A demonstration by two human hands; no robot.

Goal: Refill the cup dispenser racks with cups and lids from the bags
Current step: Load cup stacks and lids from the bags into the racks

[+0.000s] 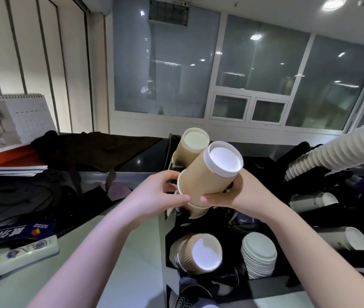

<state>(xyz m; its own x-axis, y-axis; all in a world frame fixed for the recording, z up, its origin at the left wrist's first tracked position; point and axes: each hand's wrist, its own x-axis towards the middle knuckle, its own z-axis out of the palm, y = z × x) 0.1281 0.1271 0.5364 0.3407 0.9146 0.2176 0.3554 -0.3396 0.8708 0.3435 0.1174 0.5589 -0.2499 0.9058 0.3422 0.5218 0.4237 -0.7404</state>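
Both hands [201,192] round tan cup [207,174], perhaps over rack [170,238].

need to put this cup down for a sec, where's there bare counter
Bare pale counter lies between the tube on the left and the black rack on the right, under the left hand. The rack's slots are crowded with cup stacks and lids.

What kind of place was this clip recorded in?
Probably a drinks counter in a café or office pantry. A black dispenser rack holds stacks of paper cups and lids, and a desk calendar stands on the counter below large windows.
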